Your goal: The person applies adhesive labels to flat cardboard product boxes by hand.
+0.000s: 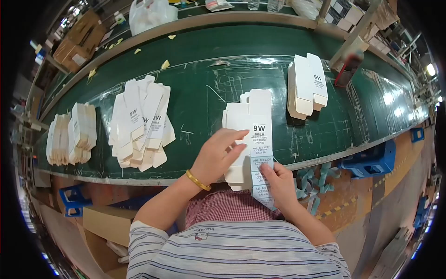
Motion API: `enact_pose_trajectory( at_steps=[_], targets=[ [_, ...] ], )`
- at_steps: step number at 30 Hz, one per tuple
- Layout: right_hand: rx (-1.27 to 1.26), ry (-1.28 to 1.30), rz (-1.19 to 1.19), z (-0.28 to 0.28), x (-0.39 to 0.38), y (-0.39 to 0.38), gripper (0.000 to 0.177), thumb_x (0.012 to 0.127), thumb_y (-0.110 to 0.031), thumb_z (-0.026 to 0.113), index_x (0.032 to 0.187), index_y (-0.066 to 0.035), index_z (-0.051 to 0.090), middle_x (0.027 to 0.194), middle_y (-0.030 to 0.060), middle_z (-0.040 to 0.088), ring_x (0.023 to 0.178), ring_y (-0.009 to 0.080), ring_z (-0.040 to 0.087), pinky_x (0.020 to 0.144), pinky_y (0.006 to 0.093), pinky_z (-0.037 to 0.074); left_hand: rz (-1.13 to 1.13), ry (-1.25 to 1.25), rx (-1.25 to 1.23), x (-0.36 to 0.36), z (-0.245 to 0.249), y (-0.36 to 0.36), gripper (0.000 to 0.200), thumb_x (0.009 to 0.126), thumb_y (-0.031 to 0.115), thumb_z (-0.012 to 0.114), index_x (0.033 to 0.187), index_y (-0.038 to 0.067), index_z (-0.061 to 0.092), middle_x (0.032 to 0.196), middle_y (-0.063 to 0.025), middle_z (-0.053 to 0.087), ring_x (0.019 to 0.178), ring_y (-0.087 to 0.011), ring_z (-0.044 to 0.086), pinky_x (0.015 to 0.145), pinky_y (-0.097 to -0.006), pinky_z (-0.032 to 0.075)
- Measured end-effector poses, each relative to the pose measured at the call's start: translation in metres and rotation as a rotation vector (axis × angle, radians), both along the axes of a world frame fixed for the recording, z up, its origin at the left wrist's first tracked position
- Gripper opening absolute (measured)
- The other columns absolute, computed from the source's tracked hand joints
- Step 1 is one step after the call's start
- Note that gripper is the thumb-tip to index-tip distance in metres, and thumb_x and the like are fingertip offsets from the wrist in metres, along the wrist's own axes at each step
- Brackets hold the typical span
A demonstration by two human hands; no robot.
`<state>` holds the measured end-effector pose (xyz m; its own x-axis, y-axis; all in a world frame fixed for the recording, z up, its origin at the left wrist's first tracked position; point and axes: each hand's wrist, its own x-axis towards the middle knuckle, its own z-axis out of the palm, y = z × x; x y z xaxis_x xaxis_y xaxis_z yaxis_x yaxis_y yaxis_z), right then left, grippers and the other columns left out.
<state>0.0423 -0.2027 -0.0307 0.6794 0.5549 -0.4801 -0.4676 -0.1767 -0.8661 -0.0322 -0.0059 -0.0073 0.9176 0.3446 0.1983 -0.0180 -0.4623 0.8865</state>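
A stack of flat white cartons (238,116) lies in front of me at the table's near edge, the top one printed "9W 800LM". My right hand (281,185) pinches a blue-backed strip of printed labels (261,179) between thumb and fingers, its upper end lying over the top carton. A whiter label (260,150) shows at that upper end, just below the carton's print. Over the left part of the stack is my left hand (218,153), thumb and forefinger apart beside the print, nothing visible between them.
A fanned pile of cartons (139,121) and a neater row (73,135) lie to the left. More cartons (307,86) stand at the back right near a red-and-black object (348,69). Label tape (313,183) hangs in curls by a blue stool (371,160).
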Motion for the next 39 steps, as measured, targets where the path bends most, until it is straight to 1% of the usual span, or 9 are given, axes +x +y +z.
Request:
enact_pose_trajectory(
  at_steps=[3,4,7,10,14,20,25,28,39],
  targets=[
    [0.048,0.139,-0.071,-0.002,0.003,0.009,0.026,0.098,-0.022,0.062,0.104,0.003,0.067,0.084,0.0013,0.067,0.069,0.0045,0.056,0.061,0.0222,0.047,-0.030,-0.093,0.414,-0.006,-0.025,0.018,0.030,0.085,0.005,0.068,0.115,0.005,0.069,0.103,-0.0107,0.063,0.091,-0.0248,0.060,0.083,-0.0353,0.050],
    [0.056,0.165,-0.081,-0.003,0.005,0.011,0.026,0.098,-0.022,0.062,0.105,0.003,0.067,0.085,0.0015,0.067,0.069,0.0044,0.056,0.061,0.0220,0.047,-0.036,-0.105,0.424,-0.007,-0.031,0.019,0.028,0.080,0.004,0.070,0.109,0.005,0.071,0.103,-0.0094,0.062,0.096,-0.0274,0.058,0.087,-0.0380,0.048],
    [0.026,0.148,-0.057,-0.010,0.010,0.010,0.024,0.098,-0.018,0.061,0.109,0.003,0.066,0.094,0.0046,0.070,0.075,0.0068,0.063,0.065,0.0226,0.051,-0.044,-0.141,0.497,-0.009,-0.040,0.013,0.027,0.079,0.006,0.071,0.107,0.003,0.071,0.102,-0.0083,0.061,0.096,-0.0280,0.058,0.086,-0.0384,0.048],
    [-0.016,0.113,-0.084,-0.006,0.013,0.014,0.026,0.099,-0.021,0.062,0.106,0.004,0.067,0.086,0.0021,0.067,0.070,0.0046,0.057,0.061,0.0220,0.047,-0.051,-0.133,0.528,-0.010,-0.045,0.006,0.029,0.077,0.006,0.073,0.105,0.004,0.070,0.103,-0.0075,0.061,0.099,-0.0266,0.057,0.087,-0.0378,0.047],
    [-0.049,0.155,-0.078,-0.009,0.023,0.011,0.026,0.099,-0.021,0.061,0.107,0.004,0.067,0.088,0.0030,0.068,0.071,0.0050,0.058,0.062,0.0217,0.048,-0.045,-0.123,0.541,-0.006,-0.039,0.008,0.030,0.075,0.004,0.074,0.105,0.006,0.072,0.104,-0.0061,0.063,0.098,-0.0257,0.059,0.085,-0.0371,0.046],
    [-0.051,0.257,-0.050,-0.003,0.041,0.012,0.026,0.099,-0.018,0.060,0.108,0.005,0.066,0.090,0.0051,0.069,0.073,0.0069,0.061,0.063,0.0223,0.051,-0.106,-0.107,0.387,0.014,-0.042,0.005,0.032,0.076,0.002,0.071,0.108,0.006,0.071,0.104,-0.0061,0.064,0.093,-0.0232,0.061,0.082,-0.0365,0.046],
    [-0.071,0.299,-0.032,-0.007,0.045,0.011,0.026,0.099,-0.018,0.061,0.108,0.006,0.065,0.090,0.0062,0.069,0.073,0.0072,0.062,0.062,0.0221,0.051,-0.127,-0.085,0.444,0.015,-0.043,0.005,0.038,0.076,0.002,0.068,0.113,0.005,0.070,0.101,-0.0045,0.063,0.093,-0.0215,0.059,0.082,-0.0361,0.045],
    [-0.068,0.334,-0.040,-0.007,0.048,0.010,0.026,0.098,-0.015,0.060,0.112,0.007,0.064,0.092,0.0071,0.070,0.072,0.0077,0.064,0.062,0.0216,0.053,-0.118,-0.072,0.479,0.018,-0.043,0.004,0.040,0.075,0.003,0.068,0.115,0.006,0.070,0.099,-0.0028,0.062,0.091,-0.0204,0.058,0.082,-0.0354,0.044],
    [-0.105,0.346,-0.008,-0.003,0.052,0.010,0.026,0.098,-0.016,0.062,0.106,0.008,0.065,0.091,0.0075,0.069,0.073,0.0081,0.063,0.062,0.0230,0.052,-0.108,-0.037,0.530,0.024,-0.041,0.001,0.040,0.075,0.004,0.069,0.114,0.009,0.072,0.094,-0.0012,0.058,0.087,-0.0195,0.055,0.078,-0.0350,0.042]
  ],
)
